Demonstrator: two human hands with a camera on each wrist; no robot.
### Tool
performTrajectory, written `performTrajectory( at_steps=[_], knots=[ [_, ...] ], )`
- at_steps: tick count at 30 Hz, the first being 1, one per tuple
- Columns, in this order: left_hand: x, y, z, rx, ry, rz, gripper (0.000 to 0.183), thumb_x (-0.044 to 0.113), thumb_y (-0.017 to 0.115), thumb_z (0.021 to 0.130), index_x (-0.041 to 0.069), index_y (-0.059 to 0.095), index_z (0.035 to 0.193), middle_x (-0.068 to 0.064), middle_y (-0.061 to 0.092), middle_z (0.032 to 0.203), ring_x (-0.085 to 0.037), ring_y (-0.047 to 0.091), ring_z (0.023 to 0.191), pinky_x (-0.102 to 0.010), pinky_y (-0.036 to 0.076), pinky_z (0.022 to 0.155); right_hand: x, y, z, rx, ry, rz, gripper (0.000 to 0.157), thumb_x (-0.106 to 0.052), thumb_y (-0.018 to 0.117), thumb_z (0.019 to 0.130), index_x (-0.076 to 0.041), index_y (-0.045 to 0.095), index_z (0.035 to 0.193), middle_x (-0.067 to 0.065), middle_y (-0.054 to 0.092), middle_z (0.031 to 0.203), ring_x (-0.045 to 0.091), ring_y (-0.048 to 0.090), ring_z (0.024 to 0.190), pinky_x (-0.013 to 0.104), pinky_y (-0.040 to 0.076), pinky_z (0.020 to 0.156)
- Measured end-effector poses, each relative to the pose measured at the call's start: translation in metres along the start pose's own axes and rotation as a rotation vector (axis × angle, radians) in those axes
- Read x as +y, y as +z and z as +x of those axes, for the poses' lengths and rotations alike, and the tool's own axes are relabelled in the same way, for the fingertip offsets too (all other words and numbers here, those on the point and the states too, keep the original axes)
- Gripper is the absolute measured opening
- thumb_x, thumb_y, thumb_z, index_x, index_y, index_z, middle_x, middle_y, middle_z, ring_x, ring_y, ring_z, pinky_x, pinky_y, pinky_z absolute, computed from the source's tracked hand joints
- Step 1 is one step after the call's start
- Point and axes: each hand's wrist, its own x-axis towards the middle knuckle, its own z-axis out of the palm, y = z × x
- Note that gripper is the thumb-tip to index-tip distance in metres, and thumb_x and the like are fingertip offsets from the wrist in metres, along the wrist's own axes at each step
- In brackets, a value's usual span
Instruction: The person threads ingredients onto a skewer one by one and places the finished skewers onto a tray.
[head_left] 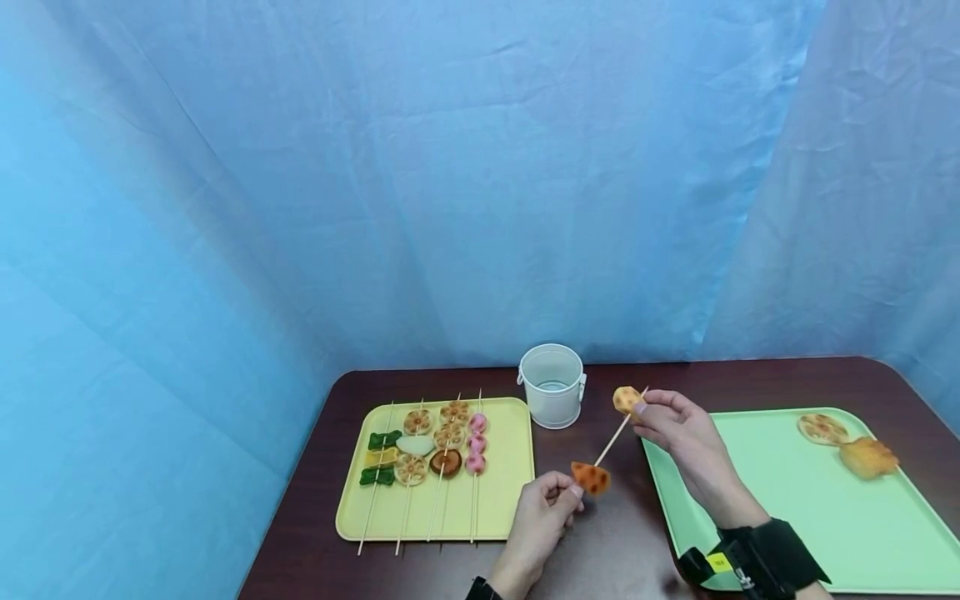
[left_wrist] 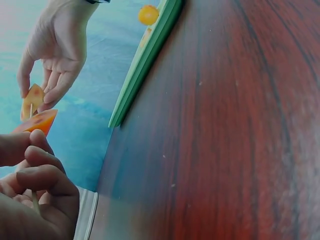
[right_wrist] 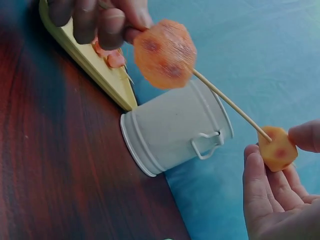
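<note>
My left hand (head_left: pixel 543 518) grips the lower end of a wooden skewer (head_left: pixel 613 440), right beside an orange, brown-spotted toy food piece (head_left: pixel 591 477) threaded on it. In the right wrist view this orange piece (right_wrist: pixel 165 54) looks like a rounded slice, and the bare stick (right_wrist: pixel 230 103) runs from it to a smaller yellow piece (right_wrist: pixel 278 149). With thumb and fingers my right hand (head_left: pixel 688 446) pinches that yellow, brown-spotted piece (head_left: pixel 627 400) at the upper end. A skewer tip pokes out just past it. The skewer is held tilted above the table, between the two trays.
At left, a yellow tray (head_left: pixel 347 512) bears several loaded skewers with green, pink, brown and pale pieces. A white bucket (head_left: pixel 553 400) stands behind my hands. On the green tray (head_left: pixel 795 533) at right lie a lotus root slice (head_left: pixel 822 429) and a golden-brown chunk (head_left: pixel 867 458).
</note>
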Motion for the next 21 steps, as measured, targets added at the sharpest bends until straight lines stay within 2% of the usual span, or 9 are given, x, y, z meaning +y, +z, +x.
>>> performTrajectory(
  at_steps=[7, 12, 16, 21],
  knots=[
    [0.001, 0.003, 0.001, 0.018, -0.038, -0.039, 0.012, 0.01, 0.063, 0.088, -0.002, 0.062, 0.085, 0.003, 0.057, 0.067, -0.006, 0.042, 0.05, -0.017, 0.032, 0.043, 0.007, 0.006, -0.004, -0.015, 0.026, -0.061, 0.057, -0.027, 0.065, 0.091, 0.009, 0.042, 0.129, 0.001, 0.068, 0.104, 0.015, 0.066, 0.098, 0.03, 0.052, 0.084],
    [0.001, 0.006, 0.002, 0.015, -0.044, -0.081, 0.01, 0.009, 0.063, 0.088, 0.0, 0.062, 0.084, 0.003, 0.056, 0.066, -0.004, 0.04, 0.047, -0.015, 0.031, 0.04, 0.011, 0.012, -0.009, -0.014, 0.068, -0.106, 0.057, -0.029, 0.066, 0.091, 0.009, 0.044, 0.128, 0.006, 0.068, 0.106, 0.019, 0.066, 0.099, 0.031, 0.052, 0.085],
    [0.002, 0.008, 0.003, 0.011, -0.04, -0.09, 0.018, 0.01, 0.062, 0.088, -0.008, 0.061, 0.086, 0.002, 0.056, 0.065, -0.003, 0.04, 0.047, -0.013, 0.029, 0.039, 0.014, 0.017, -0.014, -0.027, 0.086, -0.119, 0.056, -0.029, 0.065, 0.091, 0.01, 0.045, 0.126, 0.01, 0.067, 0.107, 0.022, 0.066, 0.098, 0.034, 0.052, 0.086],
    [0.004, 0.009, 0.002, 0.012, -0.048, -0.092, 0.027, 0.01, 0.062, 0.088, -0.016, 0.058, 0.091, 0.002, 0.056, 0.065, -0.003, 0.039, 0.047, -0.013, 0.028, 0.039, 0.017, 0.022, -0.019, -0.042, 0.096, -0.101, 0.053, -0.025, 0.066, 0.09, 0.011, 0.045, 0.123, 0.012, 0.067, 0.106, 0.017, 0.066, 0.094, 0.036, 0.052, 0.086]
  ],
)
